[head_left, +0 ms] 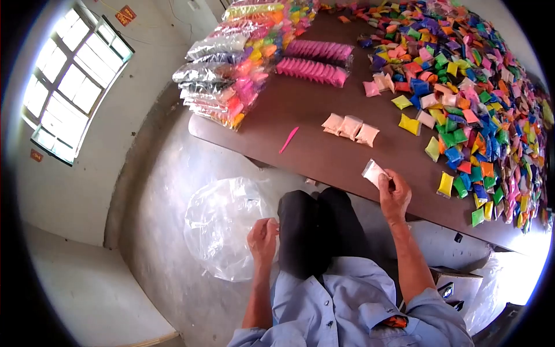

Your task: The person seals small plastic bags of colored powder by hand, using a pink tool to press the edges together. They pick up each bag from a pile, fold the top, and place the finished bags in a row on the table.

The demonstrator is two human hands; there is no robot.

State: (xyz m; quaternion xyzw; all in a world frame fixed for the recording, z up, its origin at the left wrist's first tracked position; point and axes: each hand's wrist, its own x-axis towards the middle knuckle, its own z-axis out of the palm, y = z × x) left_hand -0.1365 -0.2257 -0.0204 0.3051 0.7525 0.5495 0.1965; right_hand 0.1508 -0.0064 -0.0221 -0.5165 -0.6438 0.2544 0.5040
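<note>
Entry, head view, as I log it from my station.

Surface: brown table, long, with bare wood in the middle. At its far right I see a heap of small coloured packets. At the far left are bundles of filled clear sacks. Just beside them lie two pink rows of packets. Three pale packets lie touching in a line on the bare part, with a pink stick near them.

Room: grey floor; pale wall with a barred window, bright.

Hands:
- The right hand is raised at the near table edge, forearm upright. Its fingers are closed on a white packet, which is held just over the edge.
- The left hand is low beside the knee with its fingers curled narrow. It is at the rim of a clear bag spread on the floor. I cannot tell whether it pinches the film or only touches it.

Writing: two red signs hang on the wall (one above the window, one below it). The lettering is too small for me to read. I see no print on the packets.
</note>
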